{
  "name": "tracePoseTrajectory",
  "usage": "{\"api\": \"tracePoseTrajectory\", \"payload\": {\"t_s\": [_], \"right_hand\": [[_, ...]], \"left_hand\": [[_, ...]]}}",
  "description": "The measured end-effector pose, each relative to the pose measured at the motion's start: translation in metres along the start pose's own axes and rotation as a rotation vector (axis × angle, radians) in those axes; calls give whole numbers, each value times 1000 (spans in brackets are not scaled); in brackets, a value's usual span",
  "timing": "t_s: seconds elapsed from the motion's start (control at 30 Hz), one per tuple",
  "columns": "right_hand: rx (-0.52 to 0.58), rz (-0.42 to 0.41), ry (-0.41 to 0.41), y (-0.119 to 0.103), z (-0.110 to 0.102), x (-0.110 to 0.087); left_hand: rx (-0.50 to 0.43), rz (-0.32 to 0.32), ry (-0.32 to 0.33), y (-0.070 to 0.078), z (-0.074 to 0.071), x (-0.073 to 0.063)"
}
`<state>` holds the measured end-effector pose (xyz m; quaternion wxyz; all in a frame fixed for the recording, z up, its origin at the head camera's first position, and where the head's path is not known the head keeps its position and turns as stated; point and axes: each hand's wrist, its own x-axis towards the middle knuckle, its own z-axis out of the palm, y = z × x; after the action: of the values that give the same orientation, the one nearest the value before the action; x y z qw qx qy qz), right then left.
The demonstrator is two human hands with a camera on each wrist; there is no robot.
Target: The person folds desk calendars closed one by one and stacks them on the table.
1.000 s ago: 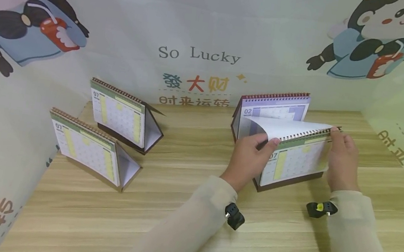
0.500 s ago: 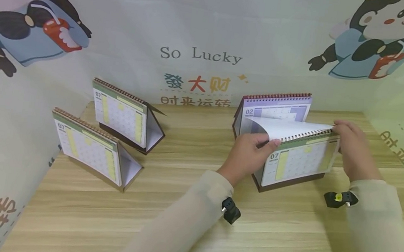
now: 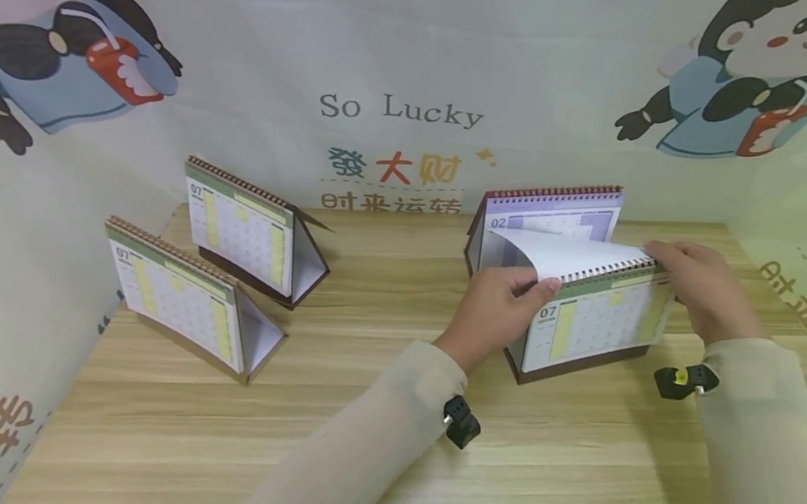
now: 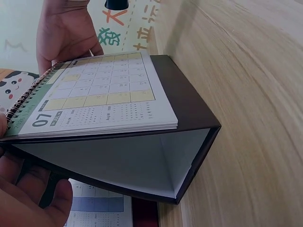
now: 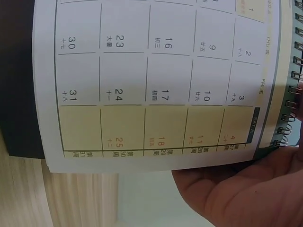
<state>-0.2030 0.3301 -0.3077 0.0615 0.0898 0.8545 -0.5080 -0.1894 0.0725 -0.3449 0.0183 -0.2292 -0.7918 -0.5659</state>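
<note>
A desk calendar (image 3: 599, 318) with a green header and the month 07 stands upright on its dark tent base. Its white turned page (image 3: 592, 258) curves back over the spiral. My left hand (image 3: 497, 314) grips the top left corner, thumb in front at the coil; in the left wrist view, fingers (image 4: 33, 189) reach under the dark board. At the top right corner my right hand (image 3: 705, 289) holds the spiral end, with some fingers hidden behind the calendar. The right wrist view shows that hand (image 5: 246, 194) beside the coil rings (image 5: 291, 104).
Close behind stands a purple calendar (image 3: 551, 216) showing 02, partly covered by the turned page. Two more green-headed 07 calendars stand at the left, one farther back (image 3: 240, 232) and one nearer (image 3: 175, 295). Printed cloth (image 3: 413, 51) walls the wooden table (image 3: 353, 414).
My right hand slid off the calendar's front to its right side, then shifted slightly left along the spiral. My left hand kept its grip, and the page stayed turned back.
</note>
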Motion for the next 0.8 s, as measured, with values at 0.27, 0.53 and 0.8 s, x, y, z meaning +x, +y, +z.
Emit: {"api": "tracePoseTrajectory", "payload": {"t_s": [0.27, 0.53, 0.8], "right_hand": [[49, -23, 40, 5, 4, 0], [140, -42, 236, 9, 18, 2], [136, -31, 206, 17, 17, -1]], "left_hand": [[0, -18, 0, 0, 0, -2], [9, -24, 6, 2, 0, -1], [3, -31, 3, 1, 1, -1]]}}
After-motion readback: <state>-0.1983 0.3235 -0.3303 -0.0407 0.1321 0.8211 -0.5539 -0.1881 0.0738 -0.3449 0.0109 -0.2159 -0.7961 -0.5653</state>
